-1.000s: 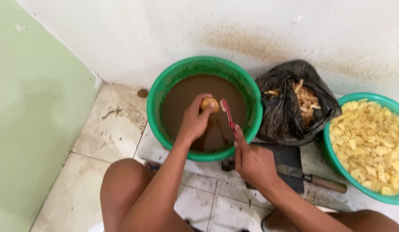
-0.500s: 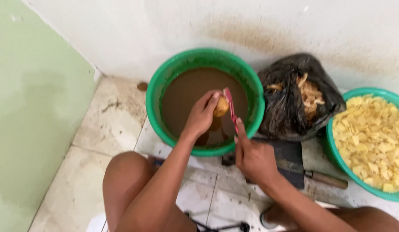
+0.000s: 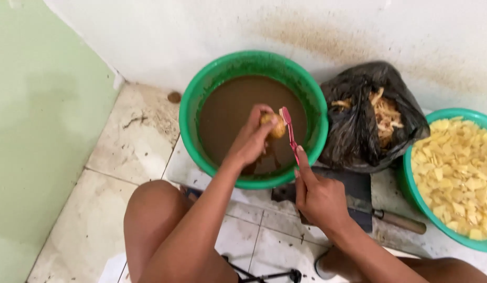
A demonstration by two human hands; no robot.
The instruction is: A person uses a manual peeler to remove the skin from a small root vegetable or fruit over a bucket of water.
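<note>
Potato (image 3: pixel 275 126), gripped in your left hand (image 3: pixel 249 142) over the muddy water of the green basin (image 3: pixel 195 105), needs slow turning while your right hand (image 3: pixel 318 195), closed on the red peeler (image 3: pixel 289 129), draws light strokes clear of your fingers.

Basin (image 3: pixel 201 94): we see a bright green rim and wall, filled with muddy brown water.
Potato (image 3: pixel 277 127): we see pale yellow-tan, with browner patches.
Peeler (image 3: pixel 290 133): we see a pink-red handle and head.
Bag (image 3: pixel 353 131): we see glossy black plastic, with beige and tan peelings inside.
Second basin (image 3: pixel 411 181): we see the same green, heaped with pale yellow cut pieces.
Cleaver (image 3: pixel 358 191): we see a dark grey blade and a brown wooden handle.
Floor (image 3: pixel 133 141): we see cream tiles mottled with brown dirt and grey grout lines.
Wall (image 3: pixel 149 31): we see white stained with brown speckles; the left panel is pale green.
</note>
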